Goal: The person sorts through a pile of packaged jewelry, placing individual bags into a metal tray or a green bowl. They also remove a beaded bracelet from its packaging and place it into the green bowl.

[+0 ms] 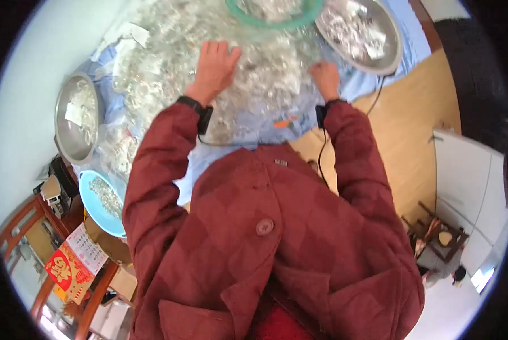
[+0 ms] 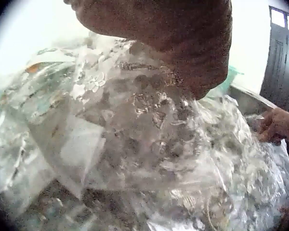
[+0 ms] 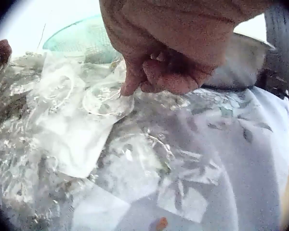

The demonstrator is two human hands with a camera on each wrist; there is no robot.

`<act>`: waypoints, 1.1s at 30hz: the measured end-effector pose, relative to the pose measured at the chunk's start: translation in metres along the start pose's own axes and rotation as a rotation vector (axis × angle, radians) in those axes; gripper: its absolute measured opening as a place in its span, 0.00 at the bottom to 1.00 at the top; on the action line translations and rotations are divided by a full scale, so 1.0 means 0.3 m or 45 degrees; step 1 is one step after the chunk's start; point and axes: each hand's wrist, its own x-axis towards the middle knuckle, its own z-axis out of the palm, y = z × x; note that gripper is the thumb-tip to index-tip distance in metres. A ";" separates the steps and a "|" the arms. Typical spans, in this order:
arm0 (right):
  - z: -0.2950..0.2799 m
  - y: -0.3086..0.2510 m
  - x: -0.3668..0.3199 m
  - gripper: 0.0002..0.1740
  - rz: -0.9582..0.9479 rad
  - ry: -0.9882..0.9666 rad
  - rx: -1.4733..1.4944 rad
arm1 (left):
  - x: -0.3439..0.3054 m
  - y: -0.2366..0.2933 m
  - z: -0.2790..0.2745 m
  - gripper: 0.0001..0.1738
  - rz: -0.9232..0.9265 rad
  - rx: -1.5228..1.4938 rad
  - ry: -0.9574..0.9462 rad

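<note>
While the head view shows the whole table from above, each wrist view shows just one hand up close. From above you see a person in a red jacket [image 1: 265, 226] with both hands on a big heap of clear packets [image 1: 265, 73]. The heap lies on a blue cloth [image 1: 373, 85], right in front of the person. Only this view shows all the bowls. Only the left wrist view shows a dark door [image 2: 279, 48] far behind the heap. Only the right wrist view shows what the right fingers do.

The left hand [image 1: 214, 65] is wide open. Its fingers are straight and spread, and it lies flat on top of the heap. The right hand [image 1: 325, 79] is curled up. Its thumb and fingers [image 3: 130, 79] pinch the edge of one clear packet [image 3: 72, 125]. That packet lies on the heap, near the green bowl [image 3: 82, 38]. I can see two round rings inside it.

Count the bowls and you get four. One metal bowl [image 1: 58, 122] sits on the left, and a second metal bowl [image 1: 398, 48] sits at the top right. One is the green bowl at the top. One blue bowl [image 1: 92, 218] sits low on the left. Two hands are at work. The packets in the heap are too many to count.
</note>
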 end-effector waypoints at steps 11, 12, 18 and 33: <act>0.025 -0.384 0.088 0.06 -0.284 -0.018 0.608 | 0.043 -0.258 -0.136 0.24 -0.579 0.150 0.089; 0.012 -0.438 0.090 0.08 -0.161 -0.208 0.754 | 0.048 -0.271 -0.134 0.23 -0.719 0.156 0.047; 0.086 -0.453 0.098 0.19 -0.415 -0.371 1.047 | -0.017 -0.320 -0.078 0.23 -0.838 0.217 0.171; -0.099 -0.431 0.192 0.20 0.416 -0.742 2.197 | 0.099 -0.047 0.017 0.23 0.193 0.015 -0.123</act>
